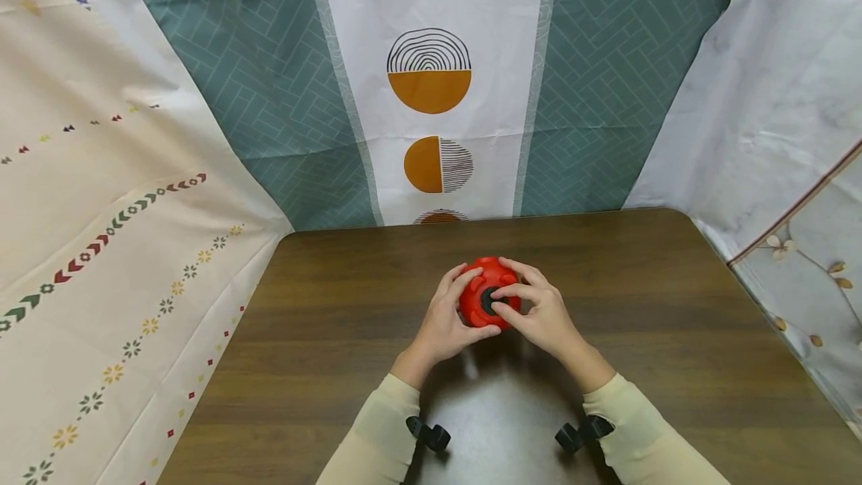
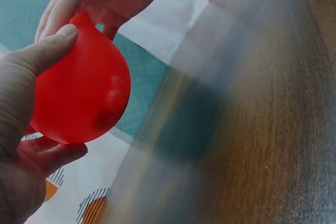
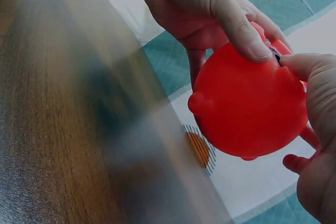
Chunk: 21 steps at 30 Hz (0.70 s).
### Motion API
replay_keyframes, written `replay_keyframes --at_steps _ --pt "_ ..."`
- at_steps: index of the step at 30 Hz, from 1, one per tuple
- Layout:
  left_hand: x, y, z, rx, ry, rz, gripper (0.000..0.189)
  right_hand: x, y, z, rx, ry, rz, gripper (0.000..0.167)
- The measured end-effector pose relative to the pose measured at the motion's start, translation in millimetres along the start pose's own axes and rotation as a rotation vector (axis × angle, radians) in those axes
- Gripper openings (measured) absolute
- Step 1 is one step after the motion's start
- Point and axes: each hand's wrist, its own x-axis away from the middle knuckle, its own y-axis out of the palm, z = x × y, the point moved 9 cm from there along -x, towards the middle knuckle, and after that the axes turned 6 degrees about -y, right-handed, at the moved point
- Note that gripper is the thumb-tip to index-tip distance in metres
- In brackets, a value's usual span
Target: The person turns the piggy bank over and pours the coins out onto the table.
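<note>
A round red ball-like object (image 1: 478, 314) with short rounded knobs is held up above the table, a black round piece (image 1: 486, 302) set in its upper face. My left hand (image 1: 444, 324) grips it from the left, thumb low on the near side and fingers over the far side. With its thumb and index finger, my right hand (image 1: 548, 316) pinches at the black piece while other fingers lie along the right side. Smooth red shell (image 2: 84, 87) fills the left wrist view, and the right wrist view shows knobs on the red object (image 3: 247, 103).
Below the hands is a brown wood-grain table (image 1: 337, 305) with a glare patch near its front. A teal and white patterned cloth (image 1: 431, 118) hangs behind it. Light cloths hang on the left (image 1: 135, 245) and right (image 1: 761, 96).
</note>
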Motion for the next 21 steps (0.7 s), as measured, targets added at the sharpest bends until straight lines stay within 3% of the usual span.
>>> replay_keyframes --at_steps 8,21 --pt "1.4 3.6 0.6 0.010 -0.017 -0.033 0.085 -1.5 2.0 0.0 0.009 -0.007 -0.055 0.018" --pt "1.1 4.8 1.7 0.000 0.013 -0.019 0.083 -0.1 4.4 2.9 0.014 0.045 -0.080 0.015"
